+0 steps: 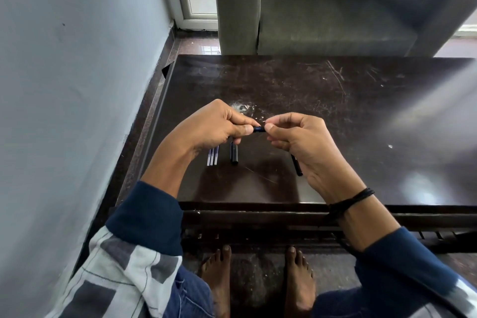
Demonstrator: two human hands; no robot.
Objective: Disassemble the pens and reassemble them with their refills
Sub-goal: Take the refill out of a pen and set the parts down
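Observation:
Both of my hands hold one dark blue pen (259, 129) above the dark table (335, 111). My left hand (216, 126) grips one end, and my right hand (296, 142) pinches the other end between thumb and fingers. Only a short piece of the pen shows between them. Three thin clear refills (212, 157) lie side by side on the table under my left hand. A black pen barrel (234, 153) lies just right of them. Another black pen part (296, 166) pokes out from under my right palm.
A grey wall (77, 85) runs close along the table's left side. A grey armchair (335, 8) stands behind the far edge. The tabletop is scratched, with white specks (242, 107) near the middle. My bare feet (258, 279) are under the near edge.

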